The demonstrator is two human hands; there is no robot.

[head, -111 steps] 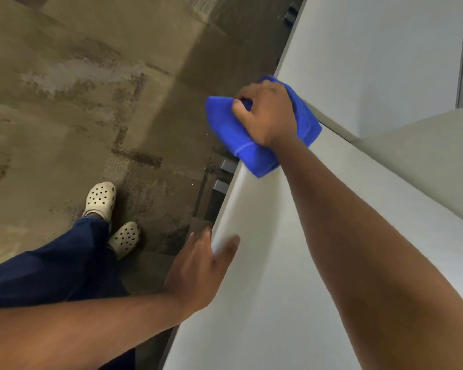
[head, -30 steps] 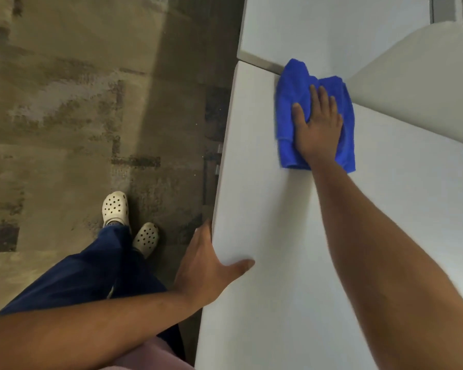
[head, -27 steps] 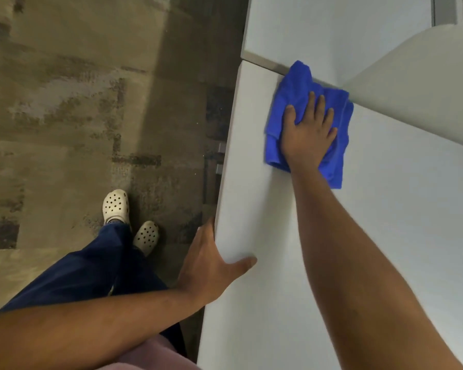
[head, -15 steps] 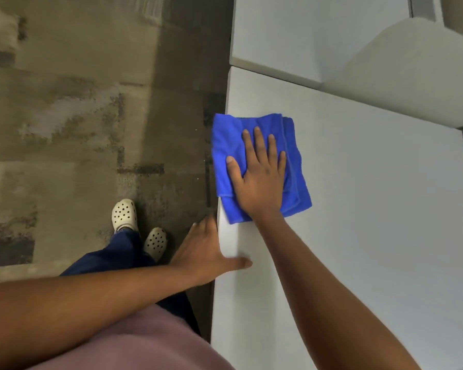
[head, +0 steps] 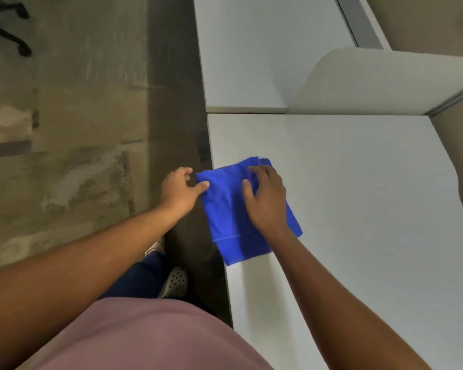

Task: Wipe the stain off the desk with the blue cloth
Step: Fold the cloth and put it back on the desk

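Observation:
The folded blue cloth (head: 225, 209) lies on the white desk (head: 358, 209) at its left edge, with its left side hanging slightly past the edge. My right hand (head: 266, 197) presses on top of the cloth with its fingers curled into the fabric. My left hand (head: 181, 189) is off the desk edge, its thumb touching the cloth's upper left corner. I see no stain on the bare desk surface.
A second white desk (head: 251, 49) adjoins at the far side. A beige curved partition (head: 385, 81) stands at the back right. Brown carpet floor (head: 78, 129) lies to the left, with a chair base (head: 8, 30) at the top left.
My right hand has dragged the cloth from the desk's far corner toward me along the left edge. My left hand left the desk edge and moved up to the cloth's corner.

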